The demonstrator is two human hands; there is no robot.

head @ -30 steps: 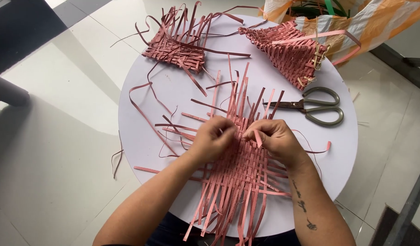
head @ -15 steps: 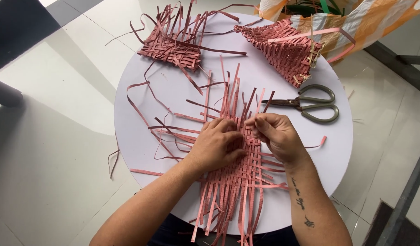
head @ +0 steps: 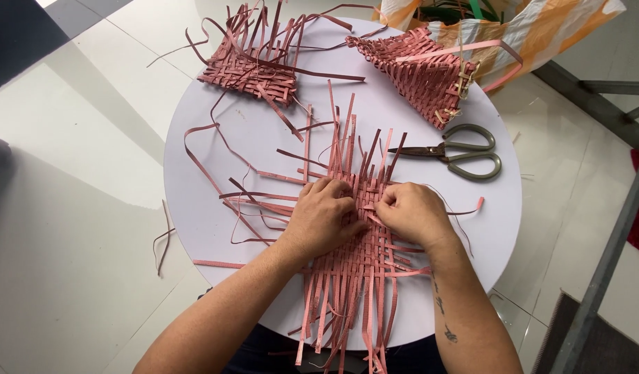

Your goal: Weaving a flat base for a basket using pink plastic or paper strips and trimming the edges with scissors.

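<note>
A flat mat of woven pink strips (head: 350, 266) lies on the round white table (head: 222, 221), with loose strip ends fanning toward me and away. My left hand (head: 321, 215) presses down on the woven part at its left side, fingers curled. Beside it my right hand (head: 411, 213) pinches a pink strip at the middle of the weave. Both hands nearly touch.
Grey-handled scissors (head: 458, 154) lie shut at the table's right. Two other pink woven pieces sit at the far side: a flat one (head: 250, 69) at the left, a cone-like one (head: 423, 73) at the right. An orange and white bag (head: 527, 34) stands beyond. Glossy white floor surrounds the table.
My hands have shifted slightly on the weave and drawn closer together, the right one now pinching a strip at the centre. The view has tilted a little.
</note>
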